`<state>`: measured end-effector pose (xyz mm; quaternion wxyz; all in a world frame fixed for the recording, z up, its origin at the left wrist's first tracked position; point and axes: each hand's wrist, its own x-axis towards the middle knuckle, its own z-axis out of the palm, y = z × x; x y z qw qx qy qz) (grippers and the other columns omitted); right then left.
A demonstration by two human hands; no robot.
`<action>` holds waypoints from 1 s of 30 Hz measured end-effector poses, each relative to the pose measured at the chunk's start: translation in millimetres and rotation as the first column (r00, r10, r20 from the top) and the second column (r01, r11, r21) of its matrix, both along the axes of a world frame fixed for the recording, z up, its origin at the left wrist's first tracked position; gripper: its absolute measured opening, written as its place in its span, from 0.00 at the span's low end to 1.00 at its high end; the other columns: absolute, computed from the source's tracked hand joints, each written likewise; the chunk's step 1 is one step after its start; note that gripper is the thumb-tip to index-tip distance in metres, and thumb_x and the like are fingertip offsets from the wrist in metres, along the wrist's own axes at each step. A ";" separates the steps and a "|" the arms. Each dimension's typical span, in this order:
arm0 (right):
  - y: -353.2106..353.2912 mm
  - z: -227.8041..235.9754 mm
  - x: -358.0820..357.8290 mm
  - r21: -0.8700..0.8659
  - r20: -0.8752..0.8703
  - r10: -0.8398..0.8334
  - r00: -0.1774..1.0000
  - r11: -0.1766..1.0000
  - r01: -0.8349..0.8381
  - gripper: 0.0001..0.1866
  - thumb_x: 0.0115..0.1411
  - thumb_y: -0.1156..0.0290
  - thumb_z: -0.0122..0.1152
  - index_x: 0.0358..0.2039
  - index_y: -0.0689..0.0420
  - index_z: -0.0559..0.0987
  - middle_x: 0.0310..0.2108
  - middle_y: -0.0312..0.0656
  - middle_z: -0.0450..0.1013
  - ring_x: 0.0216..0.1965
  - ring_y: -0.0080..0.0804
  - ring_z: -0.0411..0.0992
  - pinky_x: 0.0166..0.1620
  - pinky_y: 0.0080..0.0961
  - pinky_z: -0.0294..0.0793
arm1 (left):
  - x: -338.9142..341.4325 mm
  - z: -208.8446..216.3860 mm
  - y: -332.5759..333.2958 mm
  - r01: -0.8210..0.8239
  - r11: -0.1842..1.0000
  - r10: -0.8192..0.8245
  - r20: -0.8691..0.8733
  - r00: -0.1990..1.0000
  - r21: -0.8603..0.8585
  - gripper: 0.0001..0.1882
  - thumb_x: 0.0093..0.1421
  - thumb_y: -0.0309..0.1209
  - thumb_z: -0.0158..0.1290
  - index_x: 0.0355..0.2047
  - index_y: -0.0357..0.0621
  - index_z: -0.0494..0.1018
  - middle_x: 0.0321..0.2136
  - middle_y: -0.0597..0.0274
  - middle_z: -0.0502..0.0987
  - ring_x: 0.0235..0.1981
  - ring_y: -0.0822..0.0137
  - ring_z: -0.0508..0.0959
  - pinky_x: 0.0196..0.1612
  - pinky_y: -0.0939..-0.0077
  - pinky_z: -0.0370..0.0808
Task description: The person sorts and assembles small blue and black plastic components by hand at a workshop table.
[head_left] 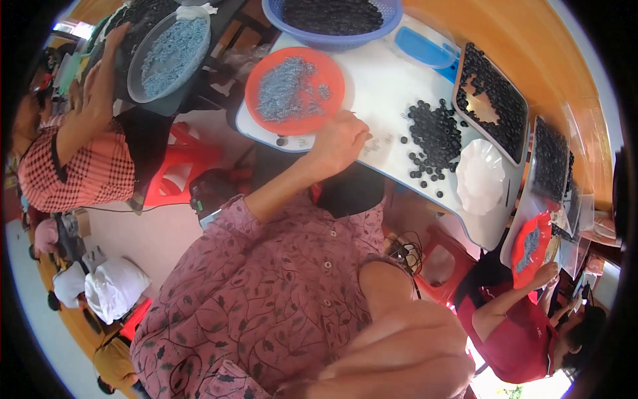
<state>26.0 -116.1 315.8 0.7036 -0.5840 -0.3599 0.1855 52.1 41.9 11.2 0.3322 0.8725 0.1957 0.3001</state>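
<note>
My left hand (pixel 337 143) reaches over the front edge of the white table (pixel 372 86), its fingers pinched together. Whatever they hold, if anything, is too small to make out. Beside its fingertips lie a few tiny pale pieces (pixel 377 144). Just beyond this hand sits an orange-red plate (pixel 257 110) with a heap of small blue-grey pieces (pixel 284 93). One small dark round piece (pixel 281 141) lies at the table edge. Close to the camera at the bottom is my right hand (pixel 399 352), raised before my patterned shirt; its fingers are blurred and partly out of the picture.
Loose black round caps (pixel 433 136) spread to the right, near a white scalloped dish (pixel 480 176) and a tray (pixel 523 103) of black pieces. A blue-purple basket (pixel 332 41) stands behind. Co-workers sit at left (pixel 80 163) and right (pixel 512 332).
</note>
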 end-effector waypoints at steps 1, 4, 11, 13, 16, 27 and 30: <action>-1.6 -3.3 -2.6 -0.002 0.078 -0.066 0.995 0.998 0.066 0.03 0.57 0.68 0.62 0.31 0.51 0.81 0.21 0.31 0.72 0.18 0.20 0.67 0.25 0.20 0.68 | -1.1 1.2 -0.8 -0.017 0.998 0.015 -0.033 0.999 -0.064 0.04 0.53 0.26 0.58 0.28 0.40 0.78 0.26 0.53 0.75 0.30 0.53 0.76 0.33 0.61 0.72; -3.7 -17.8 -10.1 0.024 0.307 -0.250 0.918 0.966 0.256 0.03 0.58 0.69 0.62 0.33 0.51 0.81 0.23 0.30 0.73 0.19 0.20 0.67 0.24 0.20 0.68 | -9.0 3.6 -0.7 -0.054 0.997 0.049 -0.084 0.995 -0.059 0.04 0.54 0.25 0.57 0.30 0.40 0.78 0.26 0.53 0.74 0.30 0.52 0.76 0.33 0.61 0.73; -24.3 -110.1 18.5 0.336 0.531 -0.275 0.802 0.937 0.099 0.06 0.55 0.75 0.62 0.34 0.54 0.79 0.28 0.32 0.73 0.24 0.24 0.70 0.25 0.23 0.68 | -29.0 -4.2 -7.2 -0.009 1.000 0.007 -0.134 0.991 -0.014 0.06 0.54 0.24 0.53 0.31 0.42 0.78 0.29 0.51 0.73 0.35 0.50 0.75 0.35 0.58 0.73; -21.8 -139.9 21.7 0.282 0.510 -0.271 0.816 0.949 0.138 0.06 0.52 0.78 0.63 0.31 0.62 0.79 0.24 0.41 0.74 0.21 0.27 0.71 0.22 0.22 0.67 | -30.1 -6.5 -8.7 0.011 0.999 -0.018 -0.188 0.982 -0.040 0.08 0.53 0.23 0.52 0.32 0.43 0.78 0.31 0.51 0.72 0.34 0.49 0.75 0.34 0.58 0.73; -10.5 -165.0 33.4 -0.089 0.503 -0.087 0.860 0.984 0.151 0.13 0.47 0.80 0.71 0.35 0.60 0.79 0.26 0.43 0.75 0.20 0.30 0.72 0.21 0.25 0.69 | -32.6 -8.8 -8.8 0.027 0.998 -0.041 -0.233 0.972 -0.063 0.08 0.52 0.23 0.51 0.32 0.43 0.77 0.31 0.49 0.71 0.35 0.49 0.74 0.34 0.57 0.73; -7.2 -266.8 58.8 -0.363 0.427 -0.163 0.889 0.870 0.334 0.10 0.59 0.81 0.59 0.42 0.62 0.77 0.32 0.47 0.74 0.30 0.36 0.74 0.32 0.27 0.74 | -28.1 -0.9 -20.4 0.100 0.921 -0.165 -0.143 0.976 -0.376 0.05 0.59 0.27 0.53 0.35 0.41 0.76 0.30 0.56 0.73 0.31 0.60 0.75 0.32 0.66 0.73; -9.0 -278.2 62.9 -0.371 0.390 -0.202 0.898 0.859 0.354 0.10 0.60 0.80 0.58 0.43 0.61 0.78 0.34 0.47 0.73 0.34 0.37 0.74 0.36 0.28 0.74 | -28.9 10.2 -26.6 0.183 0.663 -0.300 -0.034 0.953 -0.726 0.07 0.62 0.29 0.54 0.37 0.40 0.75 0.27 0.66 0.74 0.27 0.75 0.73 0.28 0.77 0.72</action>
